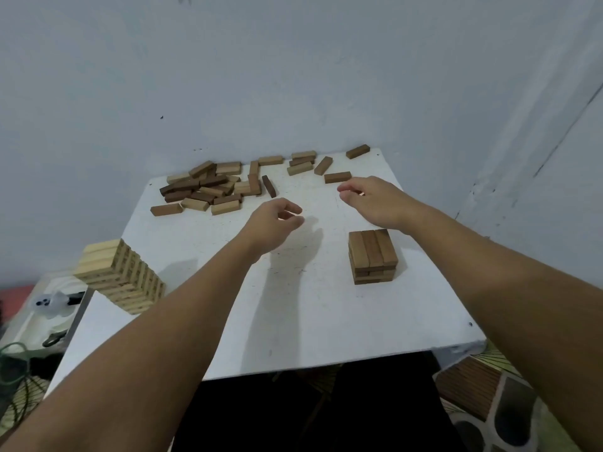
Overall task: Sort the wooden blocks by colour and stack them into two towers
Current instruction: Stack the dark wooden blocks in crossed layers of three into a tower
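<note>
Where the white desk (293, 314) meets the pale wall (261, 76), fills most of the view, scuffed and unmarked. Carries at its left edge a tall pale tower (120, 278) of light wooden blocks in crossed layers. Bears along the far edge a loose heap of mixed blocks (208, 187), light and dark brown, with strays scattered to the right. Holds near the right a short dark tower (373, 256), three brown blocks across the top. Shows no readable writing anywhere. Hovers above the middle, left hand (272, 228), fingers loosely curled, gripping nothing. Reaches beside a stray dark block (337, 177), right hand (372, 200), fingers loosely bent, empty.
</note>
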`<state>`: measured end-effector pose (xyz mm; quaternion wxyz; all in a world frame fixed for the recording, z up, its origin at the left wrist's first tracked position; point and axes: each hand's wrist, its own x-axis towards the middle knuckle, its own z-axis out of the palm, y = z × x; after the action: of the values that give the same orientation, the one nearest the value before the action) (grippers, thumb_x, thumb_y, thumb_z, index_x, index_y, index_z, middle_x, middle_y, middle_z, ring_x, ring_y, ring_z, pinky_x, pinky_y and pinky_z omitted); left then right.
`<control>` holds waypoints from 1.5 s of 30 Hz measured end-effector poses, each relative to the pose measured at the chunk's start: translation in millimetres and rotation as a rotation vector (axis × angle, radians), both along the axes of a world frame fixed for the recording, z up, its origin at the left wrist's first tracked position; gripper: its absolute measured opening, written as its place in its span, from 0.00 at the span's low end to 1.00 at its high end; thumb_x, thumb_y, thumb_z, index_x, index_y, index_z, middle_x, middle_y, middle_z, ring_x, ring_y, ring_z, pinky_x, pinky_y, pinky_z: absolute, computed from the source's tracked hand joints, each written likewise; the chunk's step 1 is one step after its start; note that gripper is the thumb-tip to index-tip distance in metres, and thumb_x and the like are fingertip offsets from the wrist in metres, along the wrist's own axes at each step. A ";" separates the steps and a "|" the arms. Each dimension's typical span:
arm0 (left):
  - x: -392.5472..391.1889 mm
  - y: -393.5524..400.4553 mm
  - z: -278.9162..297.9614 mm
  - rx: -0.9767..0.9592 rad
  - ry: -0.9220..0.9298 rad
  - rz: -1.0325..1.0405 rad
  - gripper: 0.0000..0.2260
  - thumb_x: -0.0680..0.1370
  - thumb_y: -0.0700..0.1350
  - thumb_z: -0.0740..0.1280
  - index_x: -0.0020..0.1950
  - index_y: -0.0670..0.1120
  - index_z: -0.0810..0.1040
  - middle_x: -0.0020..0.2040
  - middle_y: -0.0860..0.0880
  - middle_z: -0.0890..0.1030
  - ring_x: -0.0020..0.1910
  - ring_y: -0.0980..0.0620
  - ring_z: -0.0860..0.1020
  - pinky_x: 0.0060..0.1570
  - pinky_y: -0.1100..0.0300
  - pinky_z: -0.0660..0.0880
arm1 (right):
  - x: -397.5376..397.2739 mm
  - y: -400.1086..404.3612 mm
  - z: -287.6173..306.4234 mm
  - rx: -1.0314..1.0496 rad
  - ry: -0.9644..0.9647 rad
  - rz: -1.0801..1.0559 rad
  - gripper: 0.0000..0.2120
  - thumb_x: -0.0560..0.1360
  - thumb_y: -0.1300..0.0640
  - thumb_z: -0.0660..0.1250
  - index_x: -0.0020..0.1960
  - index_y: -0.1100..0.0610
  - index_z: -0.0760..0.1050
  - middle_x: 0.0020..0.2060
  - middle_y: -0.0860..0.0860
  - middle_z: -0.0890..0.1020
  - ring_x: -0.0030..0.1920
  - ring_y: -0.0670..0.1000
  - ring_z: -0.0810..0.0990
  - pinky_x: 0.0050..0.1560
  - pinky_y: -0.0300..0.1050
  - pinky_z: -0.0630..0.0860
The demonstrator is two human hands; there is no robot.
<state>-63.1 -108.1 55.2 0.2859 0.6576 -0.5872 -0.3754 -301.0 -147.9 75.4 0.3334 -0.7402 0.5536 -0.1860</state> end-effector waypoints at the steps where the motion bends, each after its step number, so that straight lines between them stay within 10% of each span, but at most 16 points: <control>1: -2.6 -8.0 -2.0 -0.011 -0.019 0.012 0.09 0.82 0.49 0.69 0.61 0.51 0.82 0.54 0.52 0.81 0.49 0.53 0.80 0.43 0.61 0.74 | 2.3 -7.7 -3.4 0.015 0.027 -0.006 0.18 0.85 0.47 0.58 0.74 0.49 0.72 0.69 0.50 0.76 0.67 0.51 0.74 0.62 0.46 0.69; 7: -20.9 -69.5 -13.4 -0.042 -0.059 0.059 0.12 0.86 0.48 0.62 0.68 0.49 0.78 0.60 0.46 0.80 0.46 0.50 0.78 0.44 0.57 0.76 | -1.9 -61.7 -29.5 0.037 0.152 -0.046 0.20 0.84 0.54 0.60 0.76 0.45 0.69 0.64 0.51 0.77 0.62 0.53 0.76 0.63 0.48 0.73; 12: -42.1 -126.5 -24.3 -0.062 -0.296 -0.088 0.22 0.86 0.50 0.61 0.81 0.57 0.65 0.74 0.41 0.67 0.69 0.43 0.74 0.66 0.51 0.72 | -2.0 -111.5 -49.5 -0.033 0.254 -0.064 0.23 0.83 0.54 0.61 0.77 0.45 0.66 0.61 0.52 0.77 0.58 0.55 0.77 0.61 0.53 0.77; 22: -49.6 -193.8 -29.7 0.175 -0.379 -0.170 0.39 0.81 0.62 0.67 0.85 0.57 0.48 0.81 0.40 0.61 0.77 0.39 0.66 0.68 0.48 0.69 | -1.3 -176.5 -71.9 -0.055 0.388 -0.135 0.31 0.82 0.57 0.59 0.82 0.43 0.54 0.65 0.56 0.72 0.61 0.58 0.75 0.55 0.52 0.76; 25: -49.7 -197.4 -24.4 0.210 -0.333 -0.153 0.36 0.81 0.60 0.68 0.84 0.56 0.55 0.80 0.44 0.66 0.75 0.42 0.68 0.70 0.49 0.70 | 5.0 -194.6 -69.0 -0.047 0.435 -0.157 0.33 0.81 0.58 0.60 0.82 0.44 0.51 0.70 0.60 0.68 0.66 0.61 0.74 0.58 0.54 0.74; 29: -42.3 -197.5 -31.0 0.106 -0.178 -0.049 0.12 0.81 0.53 0.70 0.64 0.56 0.76 0.52 0.60 0.73 0.58 0.50 0.74 0.62 0.55 0.73 | 10.4 -203.6 -70.2 0.045 0.492 -0.167 0.32 0.83 0.53 0.57 0.83 0.44 0.47 0.74 0.61 0.63 0.68 0.62 0.71 0.56 0.52 0.70; 33: -36.9 -195.8 -35.8 0.113 -0.089 0.020 0.22 0.79 0.52 0.74 0.73 0.55 0.77 0.65 0.49 0.79 0.64 0.43 0.79 0.63 0.44 0.79 | 10.0 -202.2 -70.2 -0.034 0.449 -0.190 0.24 0.81 0.55 0.58 0.77 0.47 0.62 0.66 0.59 0.69 0.51 0.57 0.71 0.48 0.49 0.69; 38: -40.2 -190.2 -36.8 0.013 -0.158 -0.033 0.34 0.72 0.57 0.79 0.76 0.55 0.73 0.69 0.51 0.69 0.65 0.53 0.73 0.66 0.56 0.71 | -2.8 -185.9 -79.0 -0.291 0.386 -0.222 0.17 0.79 0.63 0.61 0.62 0.48 0.77 0.64 0.54 0.71 0.61 0.57 0.71 0.55 0.49 0.73; 45: -55.6 -177.9 -46.0 -0.081 -0.235 0.025 0.13 0.73 0.54 0.77 0.47 0.49 0.78 0.49 0.51 0.80 0.44 0.54 0.77 0.39 0.61 0.69 | -16.3 -172.1 -70.0 -0.255 0.170 -0.024 0.14 0.79 0.67 0.60 0.49 0.53 0.80 0.54 0.47 0.83 0.55 0.53 0.81 0.56 0.52 0.77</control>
<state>-118.6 -285.9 9.2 0.2458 0.6923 -0.6232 -0.2682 -317.3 -320.0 5.5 0.1866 -0.7827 0.5606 -0.1956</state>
